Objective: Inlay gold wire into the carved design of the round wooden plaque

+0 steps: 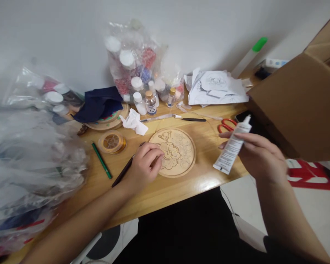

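Right hand (pixel 260 156): grip holding white tube (pixel 232 146), right of round board (pixel 185 156). Left hand (pixel 147 165): grip narrow, contents unclear, at board's left edge.

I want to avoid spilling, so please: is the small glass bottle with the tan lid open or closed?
Closed: the tan lid sits on top of the glass bottle.

A plain grey-white wall (pixel 71 33) rises behind the glossy wooden tabletop (pixel 206 183); light glares near its front edge.
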Action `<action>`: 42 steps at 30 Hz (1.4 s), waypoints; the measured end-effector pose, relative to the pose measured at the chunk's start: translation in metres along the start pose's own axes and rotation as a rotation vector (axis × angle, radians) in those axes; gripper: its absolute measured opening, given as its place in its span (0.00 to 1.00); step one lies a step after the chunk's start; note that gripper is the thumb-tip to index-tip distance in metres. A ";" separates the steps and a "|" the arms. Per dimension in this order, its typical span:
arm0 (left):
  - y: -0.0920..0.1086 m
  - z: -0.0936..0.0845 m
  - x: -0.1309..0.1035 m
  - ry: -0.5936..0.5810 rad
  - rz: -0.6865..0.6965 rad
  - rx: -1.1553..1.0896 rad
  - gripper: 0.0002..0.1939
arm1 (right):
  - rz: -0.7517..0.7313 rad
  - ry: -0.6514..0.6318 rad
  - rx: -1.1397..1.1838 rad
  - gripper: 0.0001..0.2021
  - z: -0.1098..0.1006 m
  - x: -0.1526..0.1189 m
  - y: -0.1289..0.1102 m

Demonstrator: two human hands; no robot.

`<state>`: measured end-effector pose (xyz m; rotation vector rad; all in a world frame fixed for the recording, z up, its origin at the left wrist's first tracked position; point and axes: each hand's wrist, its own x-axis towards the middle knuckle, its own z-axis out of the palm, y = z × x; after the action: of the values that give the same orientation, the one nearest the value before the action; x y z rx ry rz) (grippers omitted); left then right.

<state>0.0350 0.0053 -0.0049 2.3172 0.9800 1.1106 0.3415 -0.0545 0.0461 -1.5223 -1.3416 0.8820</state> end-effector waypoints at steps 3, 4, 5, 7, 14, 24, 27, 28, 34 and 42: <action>0.000 0.000 0.001 -0.003 -0.009 -0.013 0.05 | -0.024 0.007 0.326 0.13 0.002 0.000 -0.002; 0.000 0.000 0.001 -0.002 -0.008 -0.014 0.06 | -0.043 -0.017 0.343 0.14 0.005 0.001 -0.002; 0.000 0.000 0.001 -0.001 -0.006 -0.015 0.06 | -0.060 -0.043 0.328 0.15 0.009 0.001 -0.001; 0.000 0.000 0.001 0.002 -0.003 -0.018 0.06 | -0.116 -0.071 0.260 0.14 0.019 0.002 0.003; 0.001 -0.002 -0.001 -0.017 0.024 0.016 0.07 | -0.461 -0.057 -0.557 0.10 0.039 0.011 0.018; -0.001 0.001 0.001 -0.015 0.194 0.196 0.07 | -0.047 0.109 -1.031 0.20 -0.026 0.021 0.028; -0.002 0.003 0.002 0.021 0.176 0.232 0.05 | 0.150 0.268 -1.077 0.22 -0.053 0.026 0.040; -0.002 0.003 0.003 0.035 0.173 0.244 0.05 | 0.192 0.289 -1.079 0.24 -0.058 0.027 0.045; -0.002 0.003 0.005 0.082 0.146 0.309 0.04 | 0.303 0.366 -1.010 0.33 -0.060 0.034 0.058; -0.003 0.003 0.004 0.084 0.136 0.375 0.04 | 0.272 0.426 -0.864 0.35 -0.061 0.033 0.067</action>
<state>0.0375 0.0100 -0.0064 2.6868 1.1601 1.1679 0.4260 -0.0329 0.0059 -2.4248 -1.2613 0.0584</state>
